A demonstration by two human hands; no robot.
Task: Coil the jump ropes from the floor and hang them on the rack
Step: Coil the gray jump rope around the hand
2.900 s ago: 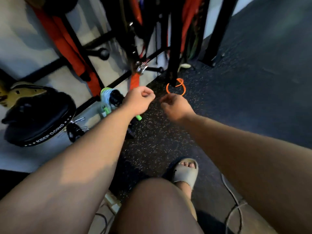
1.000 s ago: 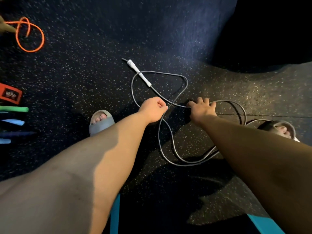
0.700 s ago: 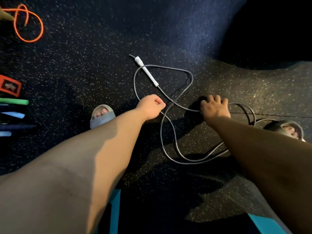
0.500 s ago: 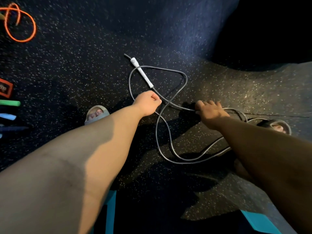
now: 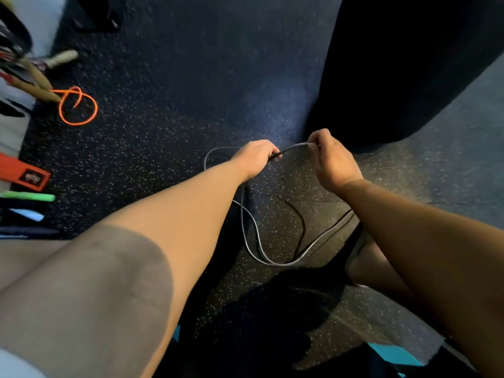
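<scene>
Dark rubber floor (image 5: 191,77), pale-flecked, dim light with a brighter patch mid-frame.

- Left grip (image 5: 255,159): fingers curled round the grey rope (image 5: 296,145). A dark bit pokes out of the fist toward the other hand. Cannot tell if it is a handle.
- Right grip (image 5: 331,159): knuckles up, pinching the same rope at thumb and fingertips.
- A short span of the grey rope arcs taut-ish between the two grips, raised off the floor.
- One strand curves out of the left grip in a loop on its far-left side. The rest drops under the forearms in long slack bends, and the lowest bend lies near the person's legs. Cannot tell whether that bend rests on the floor or hangs just above it.
- Just right of the rope's lower bends: a bare leg, with a pale sandal (image 5: 357,249) edge showing.
- Well left of the grey rope and farther off: orange rope (image 5: 77,124), a small loose loop on the floor, one end running into blurred gear at the frame corner.
- Well left of the grey rope, level with it: red strap (image 5: 27,174) with a label patch, and beside that a green handle (image 5: 30,197).
- Beyond the grey rope to the right: large black mass (image 5: 395,64), unreadable.
- Nearer than the rope, at the bottom edge: teal mat (image 5: 392,356) corner.
</scene>
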